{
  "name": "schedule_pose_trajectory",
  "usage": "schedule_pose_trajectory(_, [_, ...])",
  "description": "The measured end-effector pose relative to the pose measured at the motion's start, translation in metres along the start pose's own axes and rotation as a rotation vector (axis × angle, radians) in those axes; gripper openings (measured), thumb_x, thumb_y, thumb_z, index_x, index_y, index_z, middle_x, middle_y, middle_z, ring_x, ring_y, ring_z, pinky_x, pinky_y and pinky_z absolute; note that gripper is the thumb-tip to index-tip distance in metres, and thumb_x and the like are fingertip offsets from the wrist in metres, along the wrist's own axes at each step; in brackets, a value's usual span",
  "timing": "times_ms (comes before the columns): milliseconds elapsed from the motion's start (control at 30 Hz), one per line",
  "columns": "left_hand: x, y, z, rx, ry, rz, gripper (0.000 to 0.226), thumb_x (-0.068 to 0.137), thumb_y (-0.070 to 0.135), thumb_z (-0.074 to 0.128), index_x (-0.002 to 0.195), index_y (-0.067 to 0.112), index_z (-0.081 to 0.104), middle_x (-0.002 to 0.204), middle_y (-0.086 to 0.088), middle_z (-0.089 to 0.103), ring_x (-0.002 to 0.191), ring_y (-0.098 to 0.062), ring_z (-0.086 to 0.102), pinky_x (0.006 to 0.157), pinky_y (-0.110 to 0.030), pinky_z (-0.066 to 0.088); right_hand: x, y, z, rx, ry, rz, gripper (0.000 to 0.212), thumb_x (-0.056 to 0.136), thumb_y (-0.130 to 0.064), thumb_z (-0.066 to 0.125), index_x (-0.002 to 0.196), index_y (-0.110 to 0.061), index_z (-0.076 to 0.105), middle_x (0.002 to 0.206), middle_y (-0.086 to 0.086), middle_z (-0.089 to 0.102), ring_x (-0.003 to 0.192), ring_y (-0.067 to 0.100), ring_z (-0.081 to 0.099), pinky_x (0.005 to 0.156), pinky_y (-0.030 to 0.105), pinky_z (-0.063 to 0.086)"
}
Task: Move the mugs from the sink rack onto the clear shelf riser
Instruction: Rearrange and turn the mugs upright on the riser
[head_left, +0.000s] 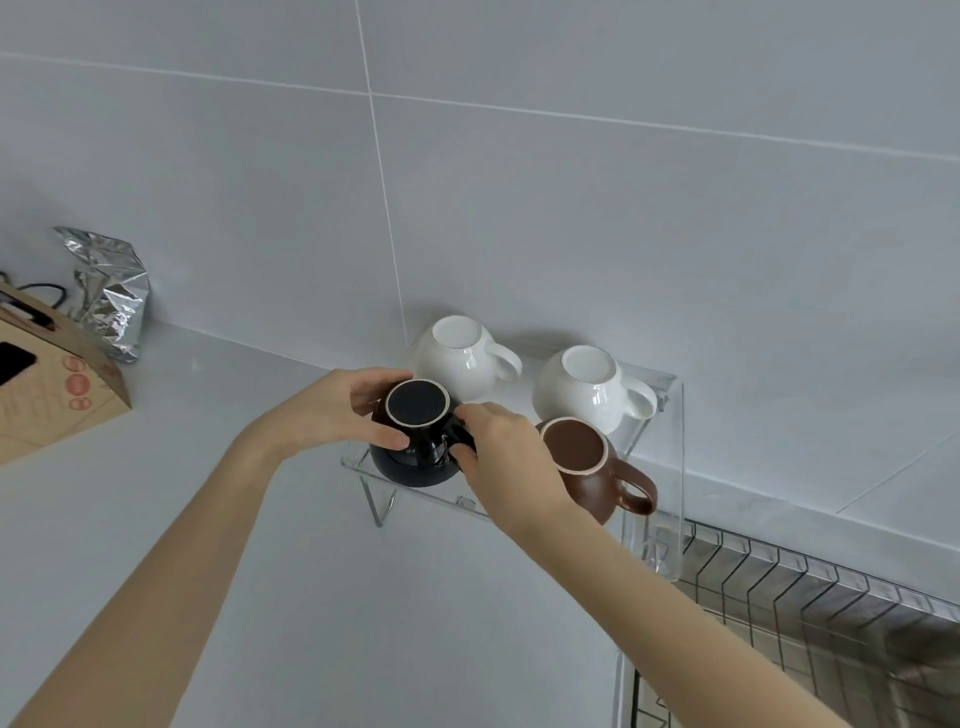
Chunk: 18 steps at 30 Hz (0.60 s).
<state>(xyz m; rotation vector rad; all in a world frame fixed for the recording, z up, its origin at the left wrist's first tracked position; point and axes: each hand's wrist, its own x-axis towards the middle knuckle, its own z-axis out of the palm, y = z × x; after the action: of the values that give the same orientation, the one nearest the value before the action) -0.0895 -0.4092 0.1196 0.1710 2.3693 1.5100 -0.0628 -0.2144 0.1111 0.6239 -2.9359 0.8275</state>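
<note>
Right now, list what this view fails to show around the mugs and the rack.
- Black mug: handle hidden under the right hand; left hand covers its far side.
- Brown mug: near side hidden behind the right wrist.
- Sink rack: cut off by the right and bottom edges, so any remaining mugs cannot be told.
- All mug interiors: upside down, unseen.

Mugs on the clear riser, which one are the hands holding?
The black mug at the front left, gripped by left hand and right hand. The brown mug and two white mugs stand free.
</note>
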Motion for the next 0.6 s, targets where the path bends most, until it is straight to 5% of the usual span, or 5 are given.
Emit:
schedule_pose_trajectory(100, [0.001,-0.003,0.001,0.01,0.022,0.022,0.061,0.064,-0.013,0.071,0.099,0.034,0.055,0.082,0.038,0.067,0.087,0.019,0.059,0.072,0.001,0.042,0.006,0.005,-0.002,0.017,-0.028,0.048,0.012,0.084,-0.007,0.051,0.092,-0.002,0.06,0.096,0.021,0.066,0.08,0.034,0.05,0.067,0.036,0.043])
schedule_pose_trajectory(367, [0.001,-0.01,0.005,0.029,0.129,0.022,0.056,0.058,-0.003,0.08,0.097,0.033,0.06,0.083,0.036,0.068,0.089,0.016,0.06,0.074,-0.001,0.045,0.02,0.014,-0.011,0.152,-0.097,0.038,0.019,0.075,0.002,0.056,0.092,0.005,0.064,0.092,0.028,0.069,0.092,0.042,0.061,0.082,0.047,0.051])
schedule_pose_trajectory(600, [-0.003,-0.018,0.008,0.01,0.207,0.041,0.059,0.055,0.003,0.084,0.101,0.033,0.062,0.09,0.029,0.069,0.096,0.017,0.058,0.077,-0.002,0.046,0.026,0.015,-0.021,0.259,-0.16,0.065,0.026,0.074,0.004,0.062,0.099,-0.001,0.067,0.099,0.019,0.072,0.093,0.027,0.066,0.079,0.024,0.048])
